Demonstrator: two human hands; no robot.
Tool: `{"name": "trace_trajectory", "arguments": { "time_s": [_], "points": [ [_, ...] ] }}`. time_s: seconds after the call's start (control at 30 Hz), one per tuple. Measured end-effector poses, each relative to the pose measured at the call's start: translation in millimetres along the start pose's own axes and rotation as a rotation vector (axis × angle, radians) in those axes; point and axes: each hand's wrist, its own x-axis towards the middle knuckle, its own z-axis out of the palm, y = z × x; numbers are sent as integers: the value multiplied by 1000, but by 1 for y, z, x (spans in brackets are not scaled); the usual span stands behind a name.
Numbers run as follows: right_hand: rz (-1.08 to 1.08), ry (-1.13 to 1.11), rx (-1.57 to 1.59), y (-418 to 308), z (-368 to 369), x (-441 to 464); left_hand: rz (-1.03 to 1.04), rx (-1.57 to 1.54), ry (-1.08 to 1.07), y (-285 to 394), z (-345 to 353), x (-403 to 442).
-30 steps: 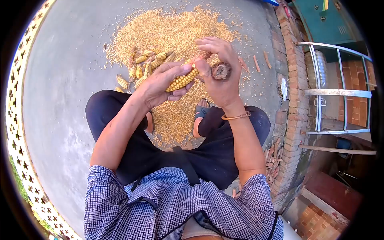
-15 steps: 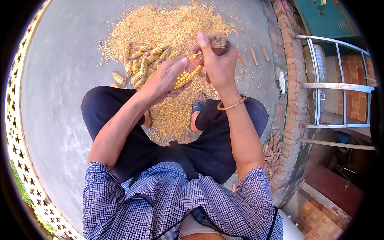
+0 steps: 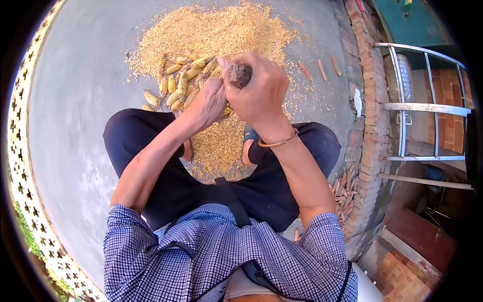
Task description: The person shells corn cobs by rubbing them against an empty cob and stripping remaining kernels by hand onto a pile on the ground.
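Note:
My left hand (image 3: 209, 103) is wrapped round a yellow corn cob (image 3: 228, 109), most of which the hands hide. Against it, my right hand (image 3: 259, 90) grips a dark, rough-ended bare cob (image 3: 239, 75), its end poking up between thumb and fingers. The two hands touch above the loose kernels (image 3: 214, 151) between my feet. Just beyond my left hand lies a pile of whole yellow corn cobs (image 3: 182, 83), with a wide spread of loose kernels (image 3: 211, 35) behind it.
Several stripped cobs (image 3: 322, 69) lie at the right, and more are heaped (image 3: 344, 194) by the low brick edge (image 3: 372, 126). Past the bricks stands a metal rail frame (image 3: 427, 108). A patterned lattice wall (image 3: 25, 186) runs down the left.
My right hand has moved left and down onto the corn cob, against my left hand. The yellow cob, plainly visible before, is now mostly covered.

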Motion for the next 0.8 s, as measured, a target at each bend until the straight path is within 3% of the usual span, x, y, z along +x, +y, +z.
{"name": "trace_trajectory", "arguments": {
  "time_s": [0.1,0.17,0.23,0.27,0.37,0.43,0.5,0.6,0.7,0.8],
  "points": [
    [14,-21,-11,3,-1,5,-137,-84,26,6,2,-1],
    [213,-20,318,14,4,5,-146,-114,64,5,5,2],
    [440,9,796,13,-2,11,-153,-353,-54,2,-5,7],
    [440,11,796,10,-9,13,-154,-472,-114,2,-9,8],
    [383,-11,741,12,-11,8,-246,-546,0,7,-9,9],
    [-78,-50,250,7,-10,8,-321,-587,125,19,-3,7],
    [-284,-76,58,8,0,2,-277,-518,93,14,-1,7],
    [-6,-140,35,1,3,-2,-263,-405,29,14,-1,4],
    [121,-133,-101,-7,4,2,-255,-335,15,6,1,1],
    [365,-312,90,-4,-7,14,-168,-124,-61,5,0,0]
  ]
}}
